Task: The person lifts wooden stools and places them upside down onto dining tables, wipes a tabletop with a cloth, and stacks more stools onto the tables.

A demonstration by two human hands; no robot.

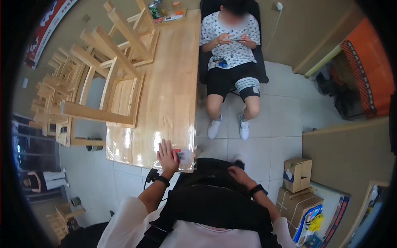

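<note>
My left hand (167, 157) lies flat on the near end of the wooden table (173, 95), fingers spread and nothing in them. Beside its fingers and partly under them is a red and white card with a QR code (182, 156). Over my dark-clad lap, my right hand (240, 175) rests on the black cloth of my leg (217, 167). Its fingers look loosely bent and apart, and no object shows in them. A dark band with a small black device sits on my left wrist, and another dark band is on my right.
Upturned wooden stools (124, 91) stand on the table's left side. Across from me a seated person (231, 41) holds a phone in both hands. Cardboard boxes (300, 202) are stacked at lower right. Another person (43, 182) is at the far left. Cans (154, 10) stand at the table's far end.
</note>
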